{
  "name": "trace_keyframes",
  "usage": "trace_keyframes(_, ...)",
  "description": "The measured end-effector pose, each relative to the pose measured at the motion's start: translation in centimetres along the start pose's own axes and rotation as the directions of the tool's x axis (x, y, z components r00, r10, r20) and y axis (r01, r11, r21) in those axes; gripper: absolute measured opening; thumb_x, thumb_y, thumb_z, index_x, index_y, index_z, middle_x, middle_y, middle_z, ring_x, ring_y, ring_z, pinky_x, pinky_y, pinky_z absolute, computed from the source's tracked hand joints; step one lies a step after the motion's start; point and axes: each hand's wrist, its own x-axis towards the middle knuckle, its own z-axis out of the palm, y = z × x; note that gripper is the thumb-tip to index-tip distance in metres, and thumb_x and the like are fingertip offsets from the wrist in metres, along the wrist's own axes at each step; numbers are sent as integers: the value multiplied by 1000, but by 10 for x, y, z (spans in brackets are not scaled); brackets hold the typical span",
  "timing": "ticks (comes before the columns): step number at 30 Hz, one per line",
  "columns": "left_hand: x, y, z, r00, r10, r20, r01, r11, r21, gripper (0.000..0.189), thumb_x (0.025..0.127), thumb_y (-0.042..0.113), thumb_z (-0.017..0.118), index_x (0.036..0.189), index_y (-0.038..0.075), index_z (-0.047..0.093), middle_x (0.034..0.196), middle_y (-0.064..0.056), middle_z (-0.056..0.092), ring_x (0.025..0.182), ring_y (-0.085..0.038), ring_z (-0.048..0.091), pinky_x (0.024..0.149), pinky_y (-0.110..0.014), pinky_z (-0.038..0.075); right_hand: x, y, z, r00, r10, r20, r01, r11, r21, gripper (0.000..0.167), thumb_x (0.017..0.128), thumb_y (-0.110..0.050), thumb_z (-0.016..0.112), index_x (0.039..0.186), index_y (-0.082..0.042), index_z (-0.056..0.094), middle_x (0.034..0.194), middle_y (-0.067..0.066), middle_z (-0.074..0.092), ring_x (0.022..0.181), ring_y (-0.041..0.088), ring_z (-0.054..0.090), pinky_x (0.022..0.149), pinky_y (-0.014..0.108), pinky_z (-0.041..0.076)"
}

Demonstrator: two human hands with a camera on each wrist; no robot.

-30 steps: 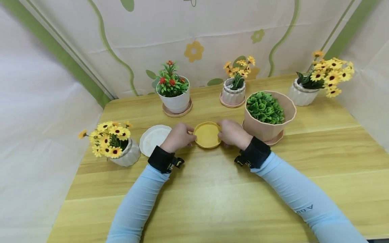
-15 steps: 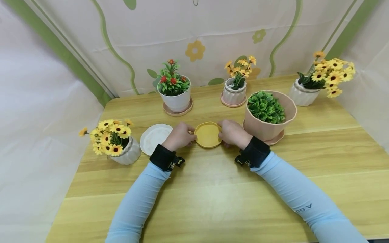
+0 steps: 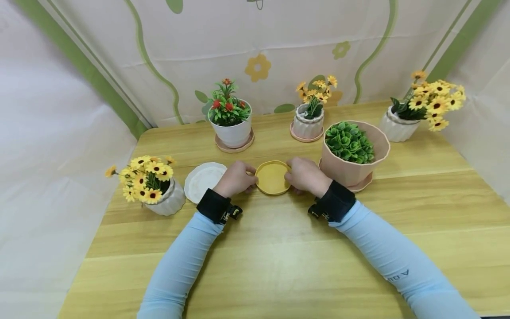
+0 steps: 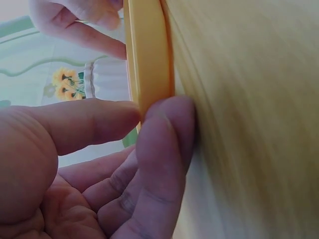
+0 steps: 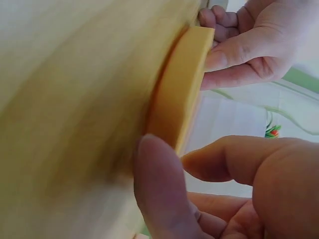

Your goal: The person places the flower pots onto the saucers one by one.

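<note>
A round yellow plant saucer [image 3: 272, 178] lies low at the middle of the wooden table. My left hand [image 3: 236, 178] pinches its left rim between thumb and fingers; the left wrist view shows the fingertips right at the yellow wall [image 4: 149, 55]. On the opposite side my right hand [image 3: 307, 176] pinches the right rim, and in the right wrist view its fingertips meet the saucer's edge [image 5: 174, 99]. Just behind the left hand is a white scalloped saucer [image 3: 202, 180], partly covered by that hand. A large pink pot [image 3: 352, 168] with green leaves stands on a pink saucer close to the right hand.
A white ribbed pot [image 3: 169, 201] of yellow daisies stands at the left edge. Along the back are a white pot [image 3: 233, 134] with red flowers, a small pot [image 3: 307, 127] with orange flowers, and another daisy pot [image 3: 399, 127]. A patterned curtain [image 3: 295, 26] hangs behind.
The head view has shifted very slightly. Both hands keep their hold on the yellow saucer, which stays in the same place among the pots.
</note>
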Motion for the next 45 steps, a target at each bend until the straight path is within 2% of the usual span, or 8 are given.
trace_keyframes(6,1,0,0,1000,5,4,-5,1000,-2,28,93,7,66,119,-3,68,77,-10,72,63,-20,69,56,-26,57,-15,-14,-9,986,-116,-116,99,985,-142,15,94,-11,54,83,-4,61,68,7,55,57,21,53,53,31,42)
trace_keyframes(12,2,-1,-1,1000,-10,10,10,1000,-16,29,94,8,66,121,-3,68,77,-9,72,62,-19,69,58,-28,58,-60,-43,-43,956,-202,-211,189,979,-80,34,99,-15,51,125,3,65,69,6,65,54,15,57,50,31,45)
trace_keyframes(19,2,-4,0,1000,-6,12,6,1000,-26,27,93,7,66,118,-3,69,77,-8,71,61,-18,69,58,-28,58,-117,-31,-105,764,-202,-613,310,948,73,27,97,-10,56,116,-4,73,61,1,66,48,9,62,44,21,52)
trace_keyframes(24,2,-6,1,1000,-4,10,4,1000,-25,27,93,7,65,118,-2,69,75,-7,72,60,-17,68,58,-28,58,-140,20,-156,727,58,-685,247,908,338,25,97,-13,57,115,-5,73,65,0,69,50,11,66,47,24,55)
trace_keyframes(29,2,-5,2,1000,-8,8,8,1000,-25,28,92,7,66,118,-2,69,75,-6,72,60,-17,68,58,-28,58,-148,85,-174,780,198,-594,165,850,500,18,99,-14,58,104,-18,75,69,2,70,54,16,68,51,27,57)
trace_keyframes(36,1,-3,2,1000,-18,12,18,999,-29,26,93,7,66,117,-2,69,76,-7,72,61,-18,68,58,-28,58,-129,163,-150,908,228,-351,-65,905,421,41,106,-23,44,134,5,53,74,-3,68,65,14,69,60,32,60)
trace_keyframes(41,1,-3,2,1000,-19,8,19,999,-35,26,92,6,65,117,-2,69,76,-7,71,61,-18,68,58,-28,58,-109,199,-138,953,249,-173,-111,819,564,59,108,-21,32,149,18,15,81,-11,69,75,8,70,72,30,60)
trace_keyframes(45,1,-3,1,1000,-16,7,17,999,-36,26,92,5,65,117,-2,69,75,-7,71,61,-18,68,58,-28,58,-93,212,-140,955,269,-122,-100,684,723,47,108,-20,28,144,9,25,85,-5,71,79,11,71,76,30,60)
